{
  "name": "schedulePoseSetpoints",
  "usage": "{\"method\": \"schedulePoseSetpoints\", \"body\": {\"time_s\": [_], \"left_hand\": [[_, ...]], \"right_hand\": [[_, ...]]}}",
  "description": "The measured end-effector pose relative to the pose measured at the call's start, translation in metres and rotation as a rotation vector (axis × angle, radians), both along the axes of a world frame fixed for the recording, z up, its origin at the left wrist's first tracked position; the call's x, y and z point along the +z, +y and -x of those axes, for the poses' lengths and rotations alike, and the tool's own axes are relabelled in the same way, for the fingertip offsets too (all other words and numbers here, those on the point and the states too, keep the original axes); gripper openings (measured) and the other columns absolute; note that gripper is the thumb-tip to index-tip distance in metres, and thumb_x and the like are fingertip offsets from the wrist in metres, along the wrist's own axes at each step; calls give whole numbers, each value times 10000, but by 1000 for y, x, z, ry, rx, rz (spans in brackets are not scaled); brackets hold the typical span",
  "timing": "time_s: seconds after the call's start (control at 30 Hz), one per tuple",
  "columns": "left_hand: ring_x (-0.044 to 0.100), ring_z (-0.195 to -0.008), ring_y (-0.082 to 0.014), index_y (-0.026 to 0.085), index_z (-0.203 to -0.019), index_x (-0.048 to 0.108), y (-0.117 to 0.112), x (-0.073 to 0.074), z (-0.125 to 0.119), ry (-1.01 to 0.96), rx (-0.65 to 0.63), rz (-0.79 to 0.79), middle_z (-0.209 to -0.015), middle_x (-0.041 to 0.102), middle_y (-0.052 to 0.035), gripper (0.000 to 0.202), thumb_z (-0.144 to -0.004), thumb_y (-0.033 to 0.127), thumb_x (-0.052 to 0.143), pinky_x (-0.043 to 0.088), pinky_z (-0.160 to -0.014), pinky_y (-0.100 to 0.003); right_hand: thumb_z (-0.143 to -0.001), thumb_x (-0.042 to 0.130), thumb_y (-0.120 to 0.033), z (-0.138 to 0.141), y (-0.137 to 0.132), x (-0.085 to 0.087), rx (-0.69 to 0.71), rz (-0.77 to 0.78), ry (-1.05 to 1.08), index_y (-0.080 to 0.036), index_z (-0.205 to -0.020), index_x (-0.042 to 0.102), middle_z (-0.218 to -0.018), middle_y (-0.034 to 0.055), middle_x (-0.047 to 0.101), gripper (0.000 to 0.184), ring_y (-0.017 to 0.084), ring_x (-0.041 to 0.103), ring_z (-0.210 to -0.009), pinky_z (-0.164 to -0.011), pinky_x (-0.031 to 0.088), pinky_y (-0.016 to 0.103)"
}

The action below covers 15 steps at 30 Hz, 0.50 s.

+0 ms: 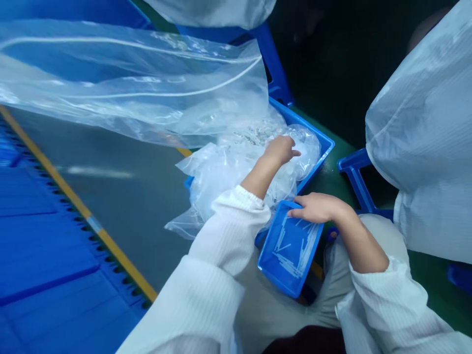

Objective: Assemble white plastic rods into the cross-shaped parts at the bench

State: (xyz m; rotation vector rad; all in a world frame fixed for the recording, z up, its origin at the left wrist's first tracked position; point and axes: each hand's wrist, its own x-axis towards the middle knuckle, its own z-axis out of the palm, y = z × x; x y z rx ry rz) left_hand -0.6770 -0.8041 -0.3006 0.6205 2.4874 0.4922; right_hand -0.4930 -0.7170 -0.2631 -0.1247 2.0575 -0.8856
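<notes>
My right hand (315,207) grips the upper rim of a small blue tray (291,246), thumb and fingers closed over its edge. Thin, pale, translucent sticks (289,265) lie inside along the tray's sides and lower end. The tray tilts above my lap. My left hand (280,150) reaches over clear plastic bags (228,169) heaped in a larger blue crate (326,142). Its thumb and forefinger stand apart, with nothing visible between them; the other fingers are hidden. Many small pale pieces (250,135) show in the bag just beyond that hand.
A long clear plastic sheet or bag (147,83) stretches from the crate to the left. Blue ribbed panels (44,236) and a yellow floor line (121,260) are at left. Blue stools (359,182) and people in white clothing (424,132) are close at the right and top.
</notes>
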Motion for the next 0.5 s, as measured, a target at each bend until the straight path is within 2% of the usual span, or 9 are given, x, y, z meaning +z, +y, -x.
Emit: {"method": "schedulePoseSetpoints", "body": {"time_s": [0.07, 0.13, 0.2, 0.27, 0.33, 0.4, 0.47, 0.5], "left_hand": [[603, -1404, -410, 145, -1288, 749, -24, 15, -10, 110, -78, -92, -1415, 705, -197, 378, -970, 349, 751, 405, -1239, -539], [558, -1459, -394, 178, -1440, 674, -62, 39, -24, 230, -143, -141, -1516, 646, -180, 490, -1028, 445, 668, 355, -1280, -534], [424, -1561, -441, 210, -1557, 577, -106, 62, -39, 301, -225, -36, -1640, 534, -187, 717, -952, 551, 756, 270, -1318, -588], [214, -1642, -516, 223, -1673, 420, -149, 76, -53, 364, -213, 187, -1759, 340, -217, 1045, -819, 629, 866, 155, -1316, -702], [84, -1648, -577, 194, -1734, 269, -189, 79, -65, 367, -141, 405, -1801, 166, -262, 1294, -719, 654, 928, 135, -1274, -786], [86, -1633, -611, 150, -1752, 163, -224, 73, -76, 317, -60, 546, -1799, 73, -305, 1413, -684, 634, 950, 234, -1243, -778], [265, -1582, -626, 105, -1752, 94, -254, 64, -86, 245, 45, 608, -1775, 90, -360, 1431, -702, 582, 940, 378, -1198, -696], [402, -1520, -614, 86, -1750, 71, -268, 60, -91, 197, 109, 609, -1747, 175, -390, 1396, -737, 557, 909, 445, -1155, -647]], "right_hand": [[-1005, 482, -648, -1, 3, 0, -18, 12, 4, -210, -1352, 715, -1241, 155, 782, 606, 357, 745, -1087, -842, 532, 383], [-1008, 487, -637, -2, 5, -1, -15, 22, 3, -207, -1346, 719, -1249, 155, 781, 595, 355, 744, -1094, -853, 533, 383], [-1008, 501, -625, -2, 6, -2, 10, 38, 0, -206, -1323, 733, -1246, 152, 785, 574, 351, 747, -1078, -851, 534, 384], [-1008, 515, -618, -1, 5, -2, 31, 56, -4, -210, -1308, 743, -1252, 150, 787, 556, 352, 749, -1068, -860, 537, 394], [-1012, 516, -614, -1, 4, -2, 42, 67, -9, -216, -1325, 741, -1283, 151, 782, 554, 364, 744, -1097, -898, 540, 420], [-1020, 508, -608, 0, 3, -2, 46, 63, -13, -212, -1376, 721, -1350, 159, 760, 573, 382, 725, -1173, -963, 538, 451], [-1020, 512, -614, 2, 3, -2, 41, 43, -17, -205, -1431, 695, -1433, 166, 721, 608, 398, 692, -1262, -1032, 526, 475], [-1018, 519, -619, 3, 3, -2, 35, 33, -21, -206, -1449, 686, -1467, 165, 703, 621, 402, 675, -1298, -1060, 518, 483]]}}
